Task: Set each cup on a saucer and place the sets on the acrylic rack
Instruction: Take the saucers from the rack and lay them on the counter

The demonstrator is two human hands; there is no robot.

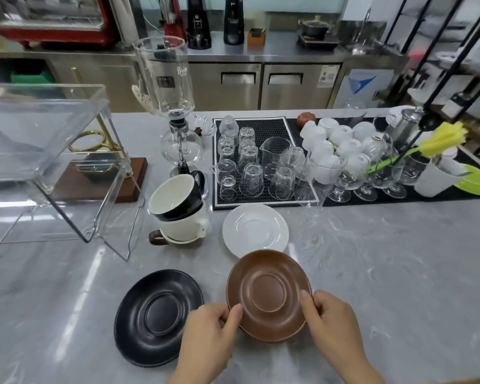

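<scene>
Grey counter (372, 273) bare rightward; both hands pinch brown saucer (268, 295) rim

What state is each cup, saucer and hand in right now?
Brown saucer: held at its rim by both hands.
Black saucer: flat on counter, bare.
White saucer: flat, bare.
Cups: stacked, black on top.
Left hand: gripping.
Right hand: gripping.

Saucer held by both hands (269, 296) at ctr-front; 2nd saucer (158, 317) at 9 o'clock, 3rd (255, 230) at 12 — cup stack (178, 212) at 11, rack (47, 151) w/ it, further left.
</scene>
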